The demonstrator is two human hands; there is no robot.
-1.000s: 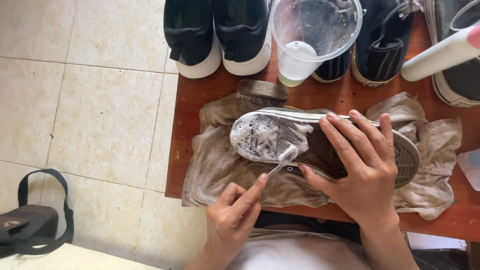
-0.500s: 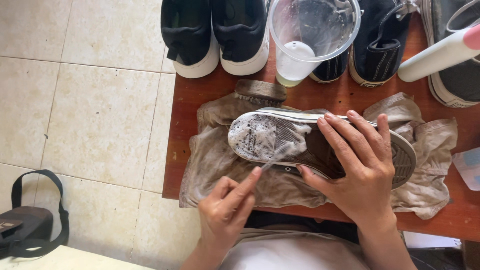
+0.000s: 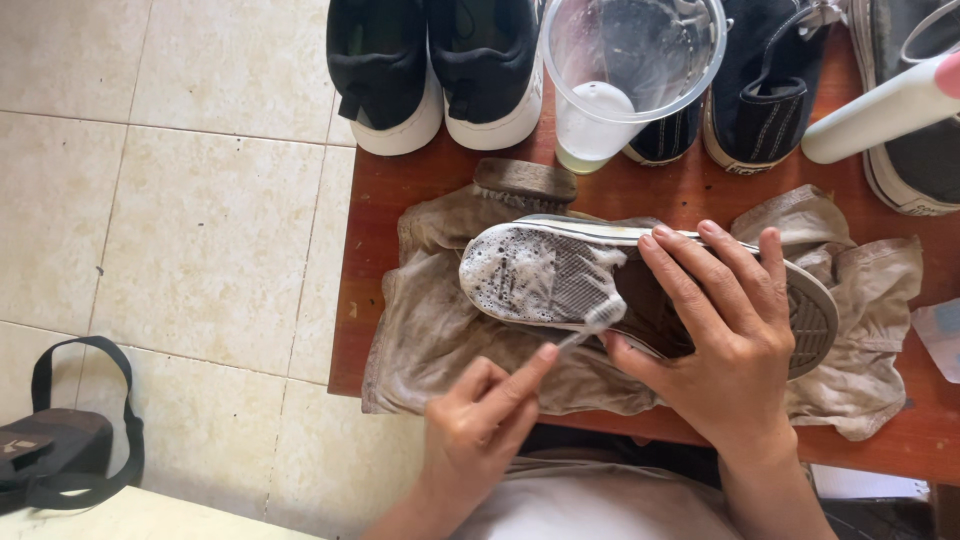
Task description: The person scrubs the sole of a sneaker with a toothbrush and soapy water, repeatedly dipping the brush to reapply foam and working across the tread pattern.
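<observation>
My left hand (image 3: 480,425) pinches a small toothbrush (image 3: 590,325), index finger laid straight along the handle so I can press the bristle end down, other fingers curled under. The brush head sits at the near edge of the sole, just past my fingertip. My right hand (image 3: 725,345) lies flat on the shoe (image 3: 600,275), fingers (image 3: 690,270) spread wide across the middle of the sole, thumb hooked around the near edge beside the bristles; that spread grip pins the shoe sole-up so it doesn't slide under the brush. The shoe lies on its side-to-side axis right under both hands, toe end out past my left fingertips, heel end beyond my right knuckles. Toe half is covered in white foam with dark specks, tread lines showing through; middle looks brown and dirty, heel tread grey, sole edge whitish. Under it a crumpled, stained beige cloth (image 3: 440,320), probably there to catch drips, spread over the red-brown wooden table (image 3: 380,190). Beyond my fingers: a wooden scrub brush (image 3: 525,180) touching the cloth, a clear plastic cup (image 3: 625,70) with cloudy liquid, a pair of black shoes (image 3: 435,65) with white soles, more dark sneakers (image 3: 760,90), a white bottle (image 3: 880,110). Far off my left hand, on the tiled floor, a black bag (image 3: 60,450).
</observation>
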